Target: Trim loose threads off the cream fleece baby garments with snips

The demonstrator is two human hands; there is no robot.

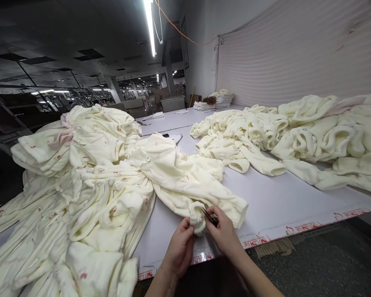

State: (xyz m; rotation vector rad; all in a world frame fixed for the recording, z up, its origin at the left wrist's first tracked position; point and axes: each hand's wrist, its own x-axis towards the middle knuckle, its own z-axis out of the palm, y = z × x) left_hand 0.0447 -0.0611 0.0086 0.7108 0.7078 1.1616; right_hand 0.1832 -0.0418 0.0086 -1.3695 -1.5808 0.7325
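A cream fleece garment (185, 177) lies on the table in front of me, its near leg or sleeve end bunched up at the table's front part. My left hand (183, 243) pinches the rolled cuff (197, 216) of that garment from the left. In my right hand (221, 229) is a small dark pair of thread snips (209, 216), its pointed tip against the right side of the cuff. The fingers partly cover the snips, so I cannot tell whether the blades are apart.
A big heap of cream garments (102, 194) covers the left side. More garments (324, 132) are piled at the right. Folded stacks (219, 100) stand at the far end of the white table (266, 202). A clipboard-like item (177, 138) lies behind the garment.
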